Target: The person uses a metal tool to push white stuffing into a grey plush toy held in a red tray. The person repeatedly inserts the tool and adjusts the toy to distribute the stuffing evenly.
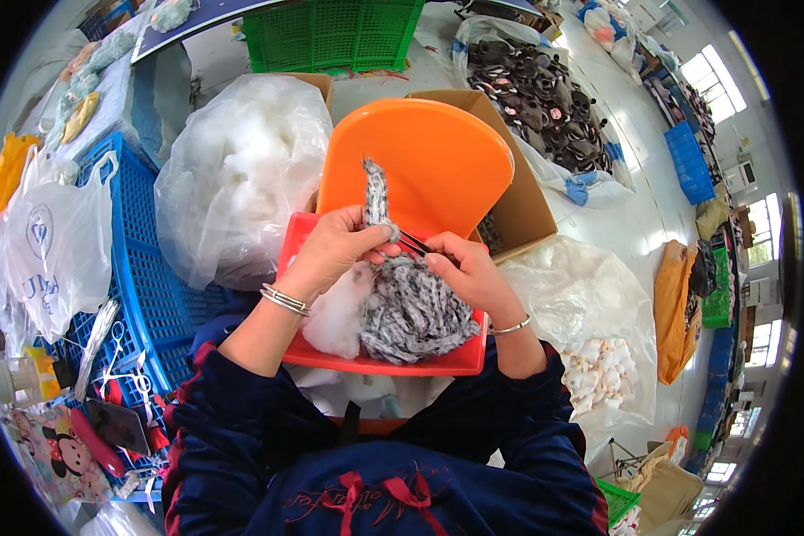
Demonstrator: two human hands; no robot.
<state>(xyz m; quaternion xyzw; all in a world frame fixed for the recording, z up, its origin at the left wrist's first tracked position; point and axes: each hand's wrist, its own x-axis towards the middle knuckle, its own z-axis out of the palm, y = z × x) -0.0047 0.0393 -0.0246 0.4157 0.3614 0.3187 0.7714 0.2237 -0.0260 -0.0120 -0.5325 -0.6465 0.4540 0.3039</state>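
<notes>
My left hand (347, 239) pinches a grey and black fuzzy fabric tube (377, 190) near its lower end, so that it stands upright above the fingers. My right hand (463, 268) grips a pair of dark, thin tweezers (414, 242), their tips at the tube's lower end beside my left fingertips. Whether the tips are inside the tube is hidden. Below both hands a red plastic tray (375, 364) rests on my lap. In it lie a heap of similar grey and black fuzzy pieces (417, 313) and, to their left, a wad of white stuffing (337, 313).
An orange chair (420, 147) stands just ahead, with a cardboard box (523, 201) behind it. To its left is a clear bag of white stuffing (250, 170). Blue crates (143, 268) with scissors (116, 344) flank my left; a bag of dark plush pieces (536, 94) lies far right.
</notes>
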